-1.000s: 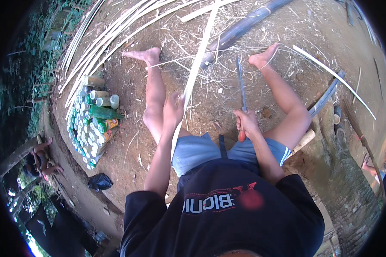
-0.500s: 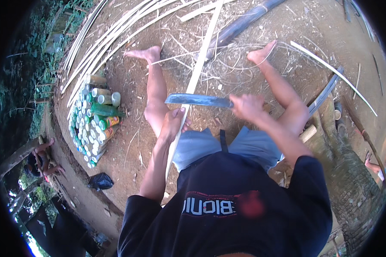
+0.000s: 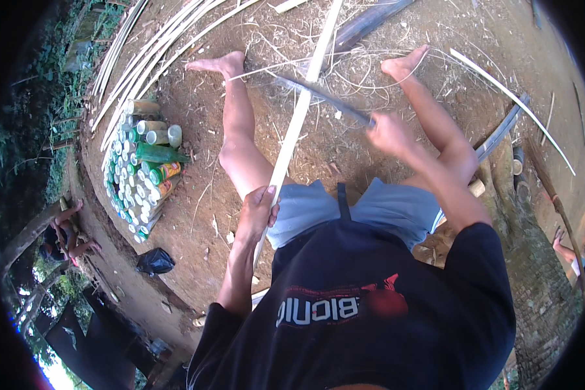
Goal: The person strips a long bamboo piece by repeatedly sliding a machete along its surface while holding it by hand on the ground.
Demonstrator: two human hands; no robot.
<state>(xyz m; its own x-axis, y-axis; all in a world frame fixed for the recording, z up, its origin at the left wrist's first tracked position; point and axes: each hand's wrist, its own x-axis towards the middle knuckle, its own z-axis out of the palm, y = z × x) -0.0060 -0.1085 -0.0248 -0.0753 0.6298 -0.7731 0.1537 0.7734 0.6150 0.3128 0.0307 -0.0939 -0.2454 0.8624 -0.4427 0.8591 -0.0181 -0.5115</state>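
The left hand stays closed around the pale bamboo strip, which runs forward from it between the bare legs. The right hand grips the handle of a long knife; its blade, level across the strip half a second ago, now slants away leftward, crossing the strip farther from the left hand.

Two hands, one bamboo strip, one long knife
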